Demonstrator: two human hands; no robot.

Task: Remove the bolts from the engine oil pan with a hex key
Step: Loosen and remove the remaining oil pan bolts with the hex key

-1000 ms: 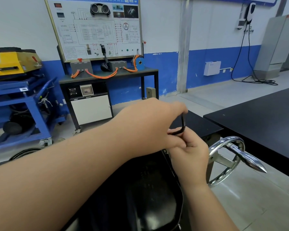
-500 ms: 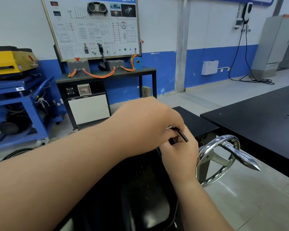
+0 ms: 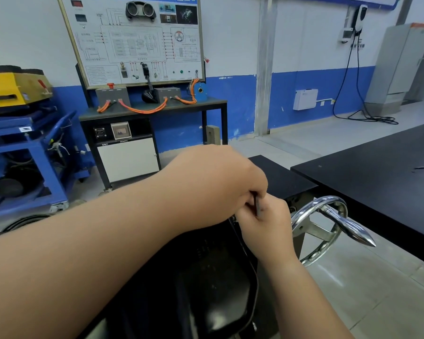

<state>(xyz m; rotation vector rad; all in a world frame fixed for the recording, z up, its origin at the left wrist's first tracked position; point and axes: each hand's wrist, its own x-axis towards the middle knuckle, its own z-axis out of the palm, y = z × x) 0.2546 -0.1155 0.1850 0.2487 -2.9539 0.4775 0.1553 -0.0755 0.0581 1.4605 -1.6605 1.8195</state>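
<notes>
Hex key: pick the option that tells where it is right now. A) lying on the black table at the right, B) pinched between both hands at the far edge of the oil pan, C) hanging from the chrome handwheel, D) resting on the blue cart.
B: the dark hex key shows between the left hand and right hand, just above the black oil pan.

Grey tiled floor (image 3: 348,285) carrying a black table (image 3: 382,182) bearing a small dark scrap (image 3: 420,168), a blue cart (image 3: 34,152), and a black bench (image 3: 154,111) with orange cables (image 3: 142,109).
</notes>
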